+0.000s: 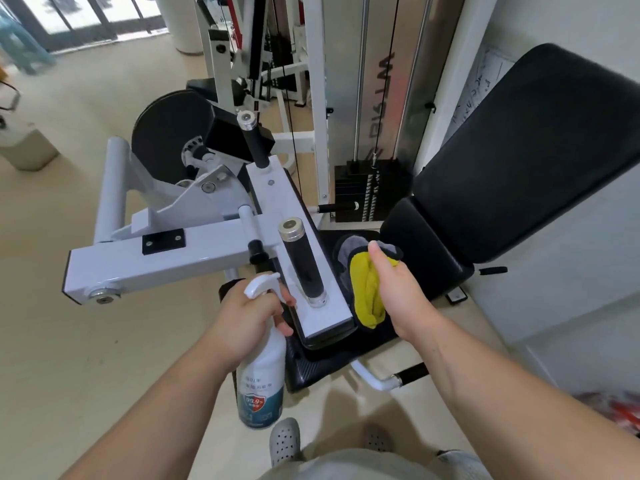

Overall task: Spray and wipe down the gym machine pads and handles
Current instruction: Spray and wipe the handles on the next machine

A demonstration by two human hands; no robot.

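L hand (247, 315) is gripping 1 white spray bottle (262, 372) by the neck, finger near the trigger; contents can't be seen thru the opaque plastic. R hand (398, 292) is clutching 1 yellow-and-grey cloth (367, 292) over the black seat pad (429, 251). 2 upright black handles (304, 265) are standing on the white frame (166, 252) btw both hands. 1 backrest pad (533, 150) is leaning at right.

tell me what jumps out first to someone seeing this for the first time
The yellow and grey cloth in the right hand, bright against the black seat pad at centre. Next, the white spray bottle gripped by the left hand, just beside the near black handle on the machine's white arm.
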